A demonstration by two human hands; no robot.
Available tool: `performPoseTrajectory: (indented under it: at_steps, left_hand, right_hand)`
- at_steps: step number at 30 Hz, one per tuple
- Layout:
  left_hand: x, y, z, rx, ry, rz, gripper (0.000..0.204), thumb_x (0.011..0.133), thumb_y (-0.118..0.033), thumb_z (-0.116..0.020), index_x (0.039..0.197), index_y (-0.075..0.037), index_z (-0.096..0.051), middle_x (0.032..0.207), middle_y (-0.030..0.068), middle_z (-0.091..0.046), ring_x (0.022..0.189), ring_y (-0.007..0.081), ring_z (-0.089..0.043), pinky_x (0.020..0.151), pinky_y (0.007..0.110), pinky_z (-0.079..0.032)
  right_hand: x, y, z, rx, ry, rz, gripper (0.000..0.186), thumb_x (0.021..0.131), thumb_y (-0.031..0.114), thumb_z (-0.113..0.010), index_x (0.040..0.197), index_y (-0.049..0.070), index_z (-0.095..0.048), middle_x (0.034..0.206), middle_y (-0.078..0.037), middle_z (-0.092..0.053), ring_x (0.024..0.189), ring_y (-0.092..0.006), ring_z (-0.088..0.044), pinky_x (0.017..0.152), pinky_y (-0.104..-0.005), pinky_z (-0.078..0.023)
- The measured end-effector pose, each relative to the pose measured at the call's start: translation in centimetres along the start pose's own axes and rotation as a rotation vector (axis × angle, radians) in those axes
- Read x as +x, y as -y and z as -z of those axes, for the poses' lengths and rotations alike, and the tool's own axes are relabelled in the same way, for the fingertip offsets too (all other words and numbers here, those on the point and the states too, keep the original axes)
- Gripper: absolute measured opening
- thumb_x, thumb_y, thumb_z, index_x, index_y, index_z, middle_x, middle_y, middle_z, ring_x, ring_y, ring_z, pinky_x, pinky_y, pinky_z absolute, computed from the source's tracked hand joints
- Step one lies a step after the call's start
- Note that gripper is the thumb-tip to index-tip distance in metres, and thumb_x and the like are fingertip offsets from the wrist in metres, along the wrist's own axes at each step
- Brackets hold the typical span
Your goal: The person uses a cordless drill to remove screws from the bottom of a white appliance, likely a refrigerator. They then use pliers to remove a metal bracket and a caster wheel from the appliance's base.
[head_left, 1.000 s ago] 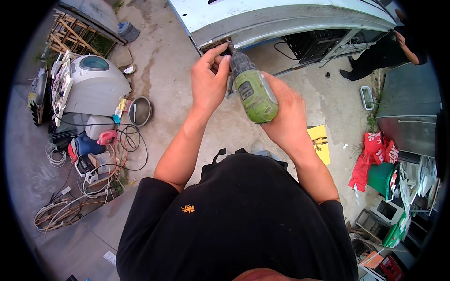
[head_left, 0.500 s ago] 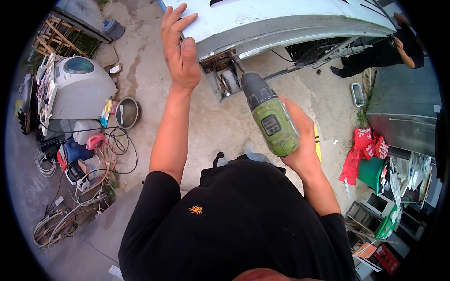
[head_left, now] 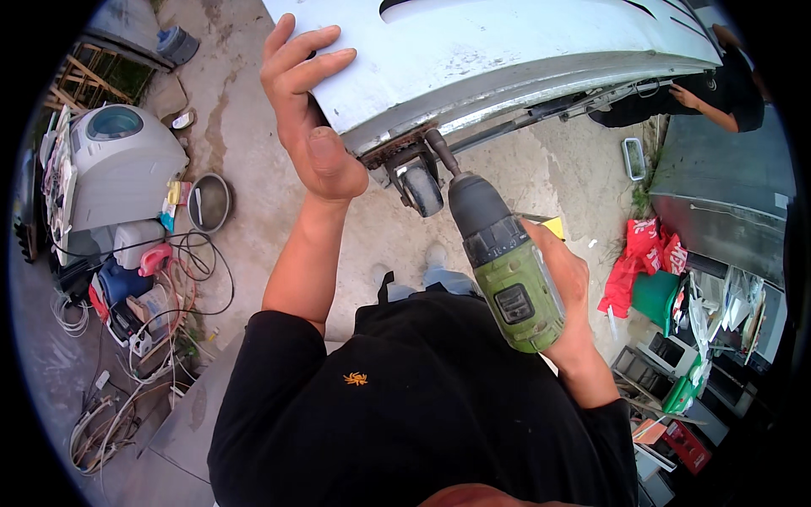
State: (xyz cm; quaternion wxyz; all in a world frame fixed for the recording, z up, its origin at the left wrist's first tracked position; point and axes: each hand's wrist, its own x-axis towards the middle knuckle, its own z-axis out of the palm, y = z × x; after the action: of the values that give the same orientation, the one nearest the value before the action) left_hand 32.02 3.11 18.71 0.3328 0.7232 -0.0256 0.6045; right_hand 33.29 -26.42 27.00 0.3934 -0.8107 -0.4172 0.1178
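Observation:
A large white metal cabinet [head_left: 498, 63] lies tipped at the top of the view, with a caster wheel [head_left: 420, 189] on a rusty plate at its near left corner. My left hand [head_left: 317, 139] rests against that corner, its fingers spread over the white panel. My right hand [head_left: 572, 283] is wrapped around a green and black cordless drill [head_left: 515, 283]. The drill's socket bit [head_left: 439, 150] points up at the cabinet's lower edge, just right of the caster. Whether the socket sits on a bolt I cannot tell.
Another person [head_left: 726, 101] in dark clothes is at the cabinet's far right end. On the left are a grey appliance shell [head_left: 127, 165], a round basin [head_left: 211, 203] and tangled cables [head_left: 198, 279]. Red bags [head_left: 634, 262] and scrap lie to the right.
The cabinet's near edge has come lower and closer, hiding more of its underside. My left fingers lie further over the panel. The drill has shifted down and right, its socket still near the caster.

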Motion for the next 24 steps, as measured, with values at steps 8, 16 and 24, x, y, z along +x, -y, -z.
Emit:
performPoseTrajectory:
  at_steps: [8, 16, 24]
  left_hand:
    - [-0.1, 0.6, 0.2, -0.014, 0.010, -0.050, 0.059, 0.094, -0.052, -0.041, 0.121, -0.003, -0.062, 0.134, 0.0167, -0.059, 0.145, 0.0409, -0.038, 0.121, 0.052, -0.027]
    - [-0.2, -1.1, -0.4, 0.026, -0.013, -0.030, 0.052, 0.090, -0.045, -0.053, 0.121, -0.004, -0.062, 0.135, 0.0156, -0.059, 0.145, 0.0407, -0.039, 0.119, 0.051, -0.030]
    - [0.2, -0.1, -0.5, -0.001, -0.061, -0.069, 0.055, 0.102, -0.042, -0.030, 0.114, -0.001, -0.064, 0.130, 0.0174, -0.064, 0.142, 0.0403, -0.043, 0.118, 0.051, -0.031]
  right_hand:
    - [1.5, 0.9, 0.8, -0.274, 0.034, 0.105, 0.053, 0.068, 0.010, -0.083, 0.116, 0.002, -0.064, 0.080, -0.012, -0.060, 0.065, -0.0307, -0.062, 0.058, -0.0407, -0.047]
    - [0.9, 0.2, 0.9, -0.067, 0.055, 0.034, 0.059, 0.068, 0.008, -0.084, 0.123, 0.000, -0.063, 0.089, -0.015, -0.065, 0.078, -0.0370, -0.067, 0.068, -0.0398, -0.053]
    - [-0.1, -1.2, 0.5, 0.068, -0.031, 0.087, 0.064, 0.069, 0.003, -0.082, 0.130, 0.003, -0.064, 0.118, -0.021, -0.071, 0.106, -0.0431, -0.068, 0.089, -0.0420, -0.056]
